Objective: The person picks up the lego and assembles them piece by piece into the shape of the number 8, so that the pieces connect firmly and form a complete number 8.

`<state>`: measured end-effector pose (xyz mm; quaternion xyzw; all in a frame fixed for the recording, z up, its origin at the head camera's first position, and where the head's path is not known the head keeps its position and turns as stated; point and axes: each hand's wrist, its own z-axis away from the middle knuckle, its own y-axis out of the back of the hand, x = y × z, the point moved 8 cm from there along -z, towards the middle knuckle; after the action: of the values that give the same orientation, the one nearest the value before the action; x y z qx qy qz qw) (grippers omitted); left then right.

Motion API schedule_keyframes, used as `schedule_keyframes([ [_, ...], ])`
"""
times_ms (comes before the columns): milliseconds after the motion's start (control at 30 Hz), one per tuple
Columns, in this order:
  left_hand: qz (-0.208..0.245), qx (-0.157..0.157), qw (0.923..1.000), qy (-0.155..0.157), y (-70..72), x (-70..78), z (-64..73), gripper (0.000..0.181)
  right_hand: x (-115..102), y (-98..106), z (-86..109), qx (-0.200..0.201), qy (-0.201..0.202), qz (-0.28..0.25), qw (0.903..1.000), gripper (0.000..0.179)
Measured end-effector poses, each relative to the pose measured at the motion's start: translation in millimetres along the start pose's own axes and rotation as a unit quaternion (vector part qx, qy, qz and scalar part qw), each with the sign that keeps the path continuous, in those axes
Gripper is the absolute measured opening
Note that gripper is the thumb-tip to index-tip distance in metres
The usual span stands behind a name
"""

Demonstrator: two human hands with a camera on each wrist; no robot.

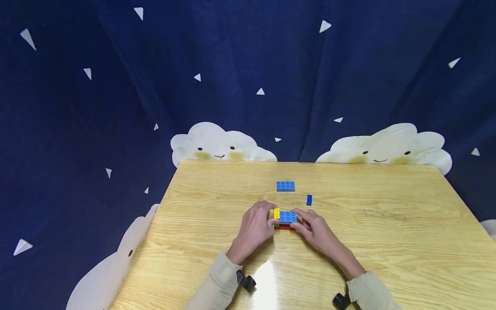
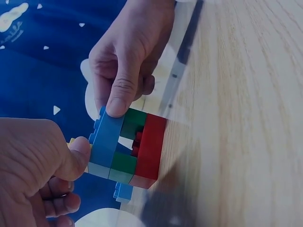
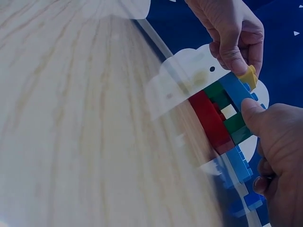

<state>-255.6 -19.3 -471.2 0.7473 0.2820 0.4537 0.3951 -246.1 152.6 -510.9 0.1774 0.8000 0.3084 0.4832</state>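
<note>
A small stack of toy building bricks stands on the table in front of me. Its base is a red brick (image 2: 150, 149), with two green bricks (image 2: 124, 162) apart on it and a gap between them. Across the green ones lies a blue brick (image 1: 288, 217). A small yellow brick (image 1: 277, 213) sits on the blue brick's left end. My left hand (image 1: 253, 226) pinches the yellow brick between thumb and fingers. At the opposite end, my right hand (image 1: 319, 232) grips the blue brick, its thumb (image 3: 252, 113) pressed on the near side.
Behind the stack lies a blue brick (image 1: 285, 186) with two rows of studs. A small, narrow blue brick (image 1: 309, 200) is to its right, closer to my right hand. The wooden table (image 1: 387, 215) ends at a dark blue curtain (image 1: 248, 56) with white clouds.
</note>
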Motion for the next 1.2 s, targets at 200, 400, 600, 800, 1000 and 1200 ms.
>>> schedule_keyframes([
  [200, -0.004, 0.002, 1.0, -0.003, 0.2, 0.5, 2.1, 0.034, -1, 1, -0.2, -0.005, 0.013, -0.013, 0.9998, 0.041],
  [400, -0.01, 0.007, 0.9999, -0.007, -1.7, 0.6, 3.1, 0.034, 1, 6, -0.5, -0.019, 0.01, -0.031, 0.9993, 0.049],
  [600, -0.01, 0.009, 0.9998, -0.011, -2.3, 1.4, 2.7, 0.033, 5, 16, -0.6, -0.008, 0.006, -0.038, 0.9992, 0.052],
  [800, -0.005, 0.008, 0.9999, -0.011, -1.3, 1.6, 2.2, 0.033, 8, 20, -2.4, -0.009, 0.0, -0.035, 0.9993, 0.053],
  [1000, -0.006, 0.011, 0.9999, -0.011, 0.5, 2.5, 2.1, 0.034, 15, 25, -5.3, 0.003, 0.0, -0.022, 0.9997, 0.05],
  [1200, -0.002, 0.015, 0.9998, -0.01, 2.7, 2.8, 2.8, 0.033, 30, 28, -8.6, 0.005, -0.015, 0.0, 0.9999, 0.048],
])
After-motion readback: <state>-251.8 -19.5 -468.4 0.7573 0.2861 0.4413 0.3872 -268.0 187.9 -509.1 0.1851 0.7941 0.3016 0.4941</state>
